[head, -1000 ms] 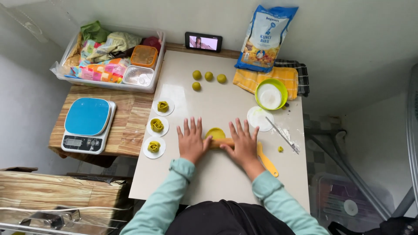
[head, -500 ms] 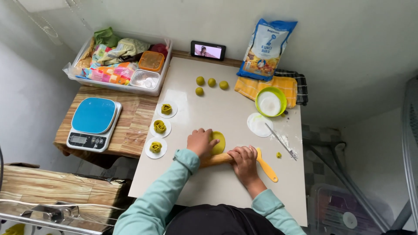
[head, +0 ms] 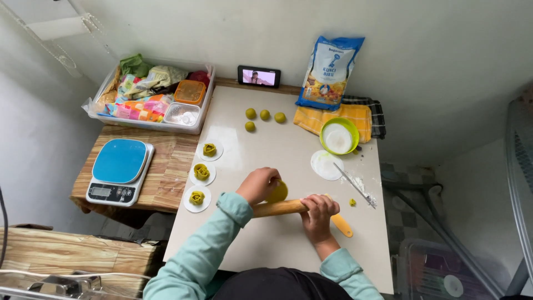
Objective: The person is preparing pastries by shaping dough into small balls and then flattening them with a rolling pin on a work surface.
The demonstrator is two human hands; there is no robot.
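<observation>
A flattened yellow-green dough disc lies on the white table. My left hand rests with curled fingers on the disc's left edge. My right hand grips a wooden rolling pin that lies across the table just below the disc. An orange handle pokes out past my right hand.
Several dough balls sit farther back. Three shaped dough flowers rest on white paper rounds at the left edge. Nearby are a green flour bowl, white lid, knife, flour bag, phone, blue scale and storage bin.
Both hands were flat on the rolling pin over the dough. Now they have drawn the pin back toward me; my left hand has come off it onto the disc and my right grips it.
</observation>
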